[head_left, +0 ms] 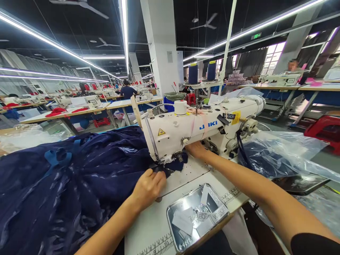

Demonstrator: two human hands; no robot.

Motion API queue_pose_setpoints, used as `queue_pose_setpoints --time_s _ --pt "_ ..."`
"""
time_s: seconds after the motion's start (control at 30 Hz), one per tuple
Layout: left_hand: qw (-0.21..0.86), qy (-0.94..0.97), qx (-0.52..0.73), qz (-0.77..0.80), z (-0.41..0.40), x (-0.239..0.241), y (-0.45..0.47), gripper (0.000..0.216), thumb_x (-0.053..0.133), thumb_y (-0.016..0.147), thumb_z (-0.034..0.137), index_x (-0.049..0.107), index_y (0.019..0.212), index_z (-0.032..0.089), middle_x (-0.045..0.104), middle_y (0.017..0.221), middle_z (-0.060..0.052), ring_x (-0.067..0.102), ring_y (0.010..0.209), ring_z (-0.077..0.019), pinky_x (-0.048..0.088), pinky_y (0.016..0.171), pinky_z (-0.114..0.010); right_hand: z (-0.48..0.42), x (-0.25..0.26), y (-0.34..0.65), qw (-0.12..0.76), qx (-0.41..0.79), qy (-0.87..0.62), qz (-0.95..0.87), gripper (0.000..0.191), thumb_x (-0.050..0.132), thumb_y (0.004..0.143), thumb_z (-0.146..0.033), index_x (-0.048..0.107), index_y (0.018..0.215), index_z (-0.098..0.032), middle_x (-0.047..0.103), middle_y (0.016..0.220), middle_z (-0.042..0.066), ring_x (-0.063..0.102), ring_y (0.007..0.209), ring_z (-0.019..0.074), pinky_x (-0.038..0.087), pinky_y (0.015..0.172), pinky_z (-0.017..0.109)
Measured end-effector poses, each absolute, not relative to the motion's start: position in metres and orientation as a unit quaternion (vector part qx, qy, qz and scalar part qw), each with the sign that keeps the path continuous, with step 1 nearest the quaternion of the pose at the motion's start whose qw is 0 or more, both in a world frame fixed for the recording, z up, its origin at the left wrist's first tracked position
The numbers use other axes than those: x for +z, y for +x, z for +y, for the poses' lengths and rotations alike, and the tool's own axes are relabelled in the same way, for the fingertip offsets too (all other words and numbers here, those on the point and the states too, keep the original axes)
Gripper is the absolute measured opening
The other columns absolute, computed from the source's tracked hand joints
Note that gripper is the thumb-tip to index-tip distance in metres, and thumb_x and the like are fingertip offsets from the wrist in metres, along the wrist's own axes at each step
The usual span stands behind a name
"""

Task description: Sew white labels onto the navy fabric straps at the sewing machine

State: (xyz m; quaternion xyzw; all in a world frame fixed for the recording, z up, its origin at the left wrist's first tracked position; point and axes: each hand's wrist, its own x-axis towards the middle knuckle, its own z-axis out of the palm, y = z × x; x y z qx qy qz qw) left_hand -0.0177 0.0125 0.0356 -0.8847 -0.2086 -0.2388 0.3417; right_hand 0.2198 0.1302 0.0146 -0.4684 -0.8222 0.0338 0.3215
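A white sewing machine (170,132) stands on the table before me. My left hand (149,187) is closed in front of its needle area, with curled fingers pinching the edge of the navy fabric (106,184). A small dark piece of that fabric (176,164) lies under the machine head, close to the presser area. My right hand (195,149) reaches beneath the machine arm from the right. Its fingers are hidden behind the machine, so I cannot see whether they hold the cloth. The bulk of the fabric is heaped to the left.
A metal tray (198,217) with white labels and small metal parts sits at the table's front edge. Clear plastic bags (278,152) with dark cloth lie at right. A red stool (324,134) stands beyond. Two thread cones (193,73) are on a stand behind the machine.
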Motion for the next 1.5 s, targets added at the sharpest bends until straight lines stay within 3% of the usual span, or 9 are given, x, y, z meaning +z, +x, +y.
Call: queue_pose_setpoints --time_s 0.27,0.37,0.5,0.67,0.73,0.97,1.13,1.3,1.5 --pt "0.3 -0.91 -0.093 -0.27 0.017 -0.006 -0.005 0.026 0.036 0.081 0.003 0.053 0.066 0.014 0.054 0.056 -0.001 0.046 0.048 -0.0128 0.031 0.054 -0.029 0.119 0.002 0.215 0.333 0.019 -0.465 -0.82 0.026 0.038 0.079 -0.011 0.061 0.088 -0.017 0.064 0.086 0.01 0.055 0.091 0.0247 0.042 0.079 0.038" --pt "0.308 -0.914 -0.076 -0.252 0.013 -0.004 -0.009 0.025 0.035 0.081 0.003 0.055 0.068 0.013 0.056 0.057 -0.003 0.048 0.049 -0.0139 0.031 0.055 -0.03 0.079 -0.006 0.217 0.348 -0.035 -0.355 -0.867 0.025 0.035 0.084 -0.014 0.06 0.084 -0.015 0.06 0.094 0.013 0.052 0.09 0.0231 0.043 0.079 0.037" --pt "0.311 -0.912 -0.061 -0.26 0.012 -0.004 -0.004 0.024 0.037 0.08 0.003 0.056 0.068 0.012 0.057 0.056 -0.003 0.051 0.048 -0.015 0.031 0.055 -0.03 0.043 -0.012 0.203 0.244 -0.06 -0.23 -0.94 0.033 0.029 0.088 -0.011 0.059 0.076 -0.015 0.059 0.091 0.013 0.051 0.083 0.0202 0.043 0.074 0.035" --pt "0.299 -0.908 -0.045 -0.29 0.007 -0.004 -0.005 0.026 0.036 0.079 0.001 0.055 0.065 0.012 0.056 0.054 -0.003 0.052 0.046 -0.0156 0.033 0.056 -0.031 0.044 -0.008 0.181 0.156 -0.018 -0.286 -0.945 0.013 0.05 0.082 -0.022 0.058 0.078 -0.013 0.057 0.084 0.009 0.05 0.08 0.0204 0.044 0.071 0.034" --pt "0.294 -0.906 -0.045 -0.3 0.004 -0.004 -0.008 0.027 0.035 0.078 0.0 0.053 0.062 0.013 0.056 0.052 -0.003 0.051 0.046 -0.0154 0.033 0.056 -0.031 0.045 -0.005 0.176 0.151 -0.009 -0.32 -0.935 0.018 0.057 0.078 -0.03 0.058 0.08 -0.013 0.056 0.084 0.009 0.05 0.08 0.0209 0.045 0.072 0.034" --pt "0.284 -0.901 -0.044 -0.324 0.003 -0.004 -0.011 0.028 0.032 0.079 0.001 0.05 0.062 0.014 0.055 0.052 -0.002 0.051 0.045 -0.0147 0.034 0.058 -0.03 0.039 -0.002 0.163 0.108 -0.048 -0.376 -0.919 0.012 0.05 0.08 -0.019 0.06 0.078 -0.013 0.056 0.087 0.01 0.051 0.08 0.0209 0.041 0.069 0.032" --pt "0.285 -0.896 -0.083 -0.33 0.002 -0.007 -0.012 0.029 0.031 0.081 0.001 0.052 0.065 0.013 0.055 0.051 -0.002 0.051 0.046 -0.0144 0.036 0.057 -0.03 0.048 -0.006 0.162 0.161 0.073 -0.395 -0.902 0.015 0.05 0.077 -0.01 0.054 0.064 -0.015 0.055 0.081 0.005 0.051 0.07 0.0149 0.039 0.066 0.028" --pt "0.271 -0.892 -0.126 -0.34 0.004 -0.013 -0.012 0.032 0.025 0.084 0.004 0.056 0.082 0.01 0.058 0.056 -0.004 0.052 0.05 -0.0146 0.038 0.058 -0.03 0.052 -0.015 0.159 0.264 0.218 -0.405 -0.848 0.023 0.051 0.074 -0.008 0.045 0.053 -0.017 0.053 0.076 0.001 0.051 0.068 0.0118 0.038 0.063 0.025" --pt "0.254 -0.899 -0.119 -0.335 0.009 -0.016 -0.007 0.033 0.025 0.084 0.004 0.058 0.088 0.007 0.059 0.057 -0.006 0.054 0.051 -0.0157 0.038 0.057 -0.031 0.052 -0.019 0.158 0.312 0.275 -0.408 -0.813 0.025 0.052 0.072 -0.009 0.044 0.051 -0.017 0.052 0.075 0.0 0.052 0.07 0.0127 0.038 0.066 0.026"
